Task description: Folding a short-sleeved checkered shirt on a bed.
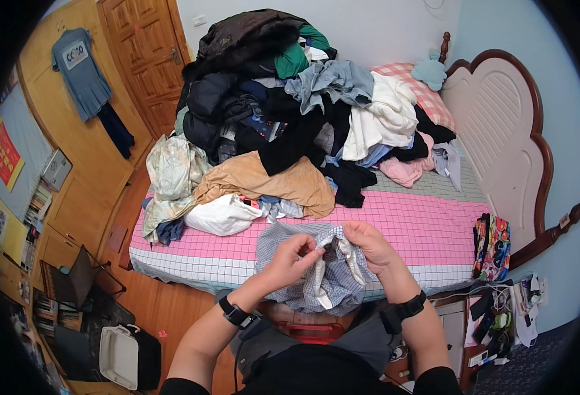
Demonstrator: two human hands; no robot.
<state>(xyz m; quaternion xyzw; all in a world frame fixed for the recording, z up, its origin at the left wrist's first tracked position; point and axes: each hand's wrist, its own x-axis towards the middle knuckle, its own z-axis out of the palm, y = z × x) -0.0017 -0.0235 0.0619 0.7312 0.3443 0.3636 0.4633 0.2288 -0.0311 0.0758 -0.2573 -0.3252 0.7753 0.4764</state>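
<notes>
- Left hand (pixel 291 261) and right hand (pixel 369 246) both pinch the pale band of a checked garment (pixel 340 289), at the bed's (pixel 421 220) near edge.
- Best handled with light fingertips, band drawn taut, loose cloth hanging free.
- Count: two hands, one checked garment, one pillow (pixel 428 99), one plush toy (pixel 430 70); clothes heap (pixel 280 135) too tangled.

Head-worn fisheye looks down and forward: left hand (pixel 292 262), right hand (pixel 373 247) near, bed (pixel 408 230) beyond.
</notes>
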